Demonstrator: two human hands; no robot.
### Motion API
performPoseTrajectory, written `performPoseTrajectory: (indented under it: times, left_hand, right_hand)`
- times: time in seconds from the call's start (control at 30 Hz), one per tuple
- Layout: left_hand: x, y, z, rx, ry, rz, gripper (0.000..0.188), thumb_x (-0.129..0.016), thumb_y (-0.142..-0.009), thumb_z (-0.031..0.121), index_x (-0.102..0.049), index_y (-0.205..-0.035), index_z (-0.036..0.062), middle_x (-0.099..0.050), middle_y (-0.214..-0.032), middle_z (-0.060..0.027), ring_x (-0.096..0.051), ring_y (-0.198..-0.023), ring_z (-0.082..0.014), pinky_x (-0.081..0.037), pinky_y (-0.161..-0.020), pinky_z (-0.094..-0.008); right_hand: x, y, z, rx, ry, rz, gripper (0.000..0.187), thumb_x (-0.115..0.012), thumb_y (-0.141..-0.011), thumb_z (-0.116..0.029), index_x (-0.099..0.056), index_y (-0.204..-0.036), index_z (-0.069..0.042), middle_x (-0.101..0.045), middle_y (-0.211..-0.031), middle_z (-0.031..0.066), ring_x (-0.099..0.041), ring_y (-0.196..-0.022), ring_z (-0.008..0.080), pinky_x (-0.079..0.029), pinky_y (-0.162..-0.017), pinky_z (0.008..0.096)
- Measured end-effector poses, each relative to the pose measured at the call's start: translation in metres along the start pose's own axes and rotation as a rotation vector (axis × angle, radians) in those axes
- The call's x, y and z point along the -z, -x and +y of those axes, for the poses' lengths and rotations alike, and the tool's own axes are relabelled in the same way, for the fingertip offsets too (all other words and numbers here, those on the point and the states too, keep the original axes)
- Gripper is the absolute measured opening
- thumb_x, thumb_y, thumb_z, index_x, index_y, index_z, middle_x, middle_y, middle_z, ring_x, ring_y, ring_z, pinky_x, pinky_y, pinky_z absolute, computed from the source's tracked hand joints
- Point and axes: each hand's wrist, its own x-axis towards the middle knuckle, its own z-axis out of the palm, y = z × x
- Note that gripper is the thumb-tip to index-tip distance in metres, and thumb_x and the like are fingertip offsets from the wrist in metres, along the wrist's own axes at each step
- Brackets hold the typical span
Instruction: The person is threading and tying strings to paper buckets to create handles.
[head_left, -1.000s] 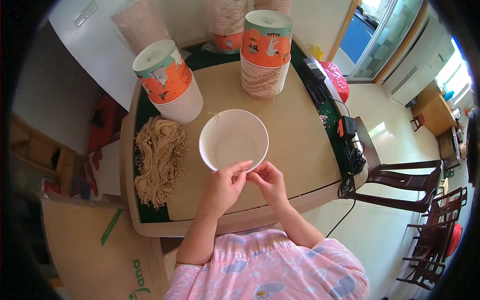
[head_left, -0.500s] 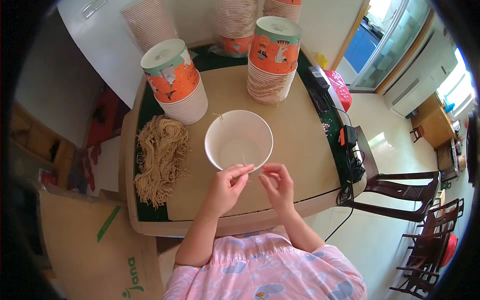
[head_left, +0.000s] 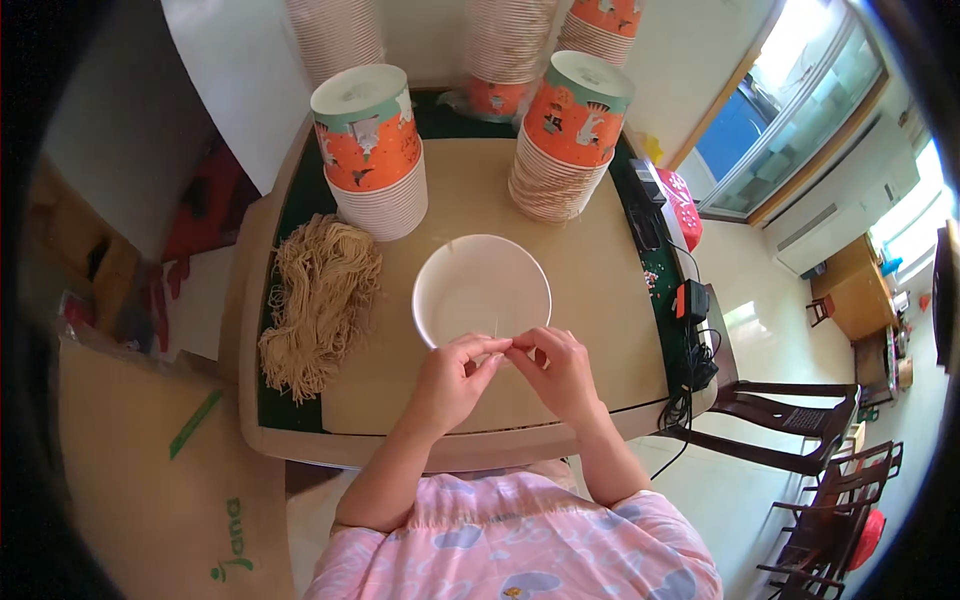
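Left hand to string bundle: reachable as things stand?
Likely yes: the left hand is at the near rim of the white tub; only bare tan board shows between that hand and the string bundle to its left.

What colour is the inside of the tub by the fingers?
The tub is plain white inside, best seen in the head view.

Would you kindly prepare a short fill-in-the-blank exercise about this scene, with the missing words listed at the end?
1. The twine lies to the ____ of the bowl.
2. The left hand and right hand meet at the bowl's ____ edge, not its far one.
3. The bowl's inside is plain ____.
4. The orange-and-green top of the left front stack is upside ____.

Missing words: left; near; white; down
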Motion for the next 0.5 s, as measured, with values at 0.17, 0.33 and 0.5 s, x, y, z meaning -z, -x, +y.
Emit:
performPoseTrajectory:
  times: [0.17, 0.33, 0.5]
  left_hand:
    - [0.0, 0.008, 0.009, 0.061, -0.026, 0.056, 0.023, -0.061, -0.085, 0.001, -0.067, -0.106, 0.0037, -0.067, -0.096, -0.0084, -0.054, -0.058, -0.0104, -0.045, -0.056, -0.0246]
    - [0.0, 0.009, 0.017, 0.034, -0.092, 0.094, 0.021, -0.064, -0.083, 0.004, -0.067, -0.103, 0.0033, -0.067, -0.095, -0.0109, -0.06, -0.062, -0.0187, -0.049, -0.06, -0.0285]
    - [-0.013, 0.008, 0.012, -0.076, -0.273, 0.227, 0.015, -0.067, -0.081, 0.009, -0.067, -0.095, 0.0045, -0.066, -0.089, -0.0108, -0.064, -0.068, -0.0279, -0.052, -0.063, -0.0346]
  right_hand:
    - [-0.009, 0.009, 0.002, -0.032, -0.07, 0.058, 0.006, -0.071, -0.079, -0.009, -0.067, -0.084, -0.007, -0.062, -0.07, 0.0051, -0.053, -0.06, 0.0163, -0.044, -0.06, 0.0296]
    - [-0.015, 0.011, 0.004, -0.125, -0.203, 0.103, 0.005, -0.069, -0.081, -0.006, -0.067, -0.086, -0.005, -0.061, -0.07, 0.0055, -0.053, -0.06, 0.0139, -0.045, -0.06, 0.0269]
    - [-0.025, 0.015, 0.007, -0.099, -0.49, 0.174, 0.006, -0.067, -0.082, 0.003, -0.064, -0.086, 0.0, -0.058, -0.083, 0.0024, -0.053, -0.07, 0.0079, -0.043, -0.061, 0.0209]
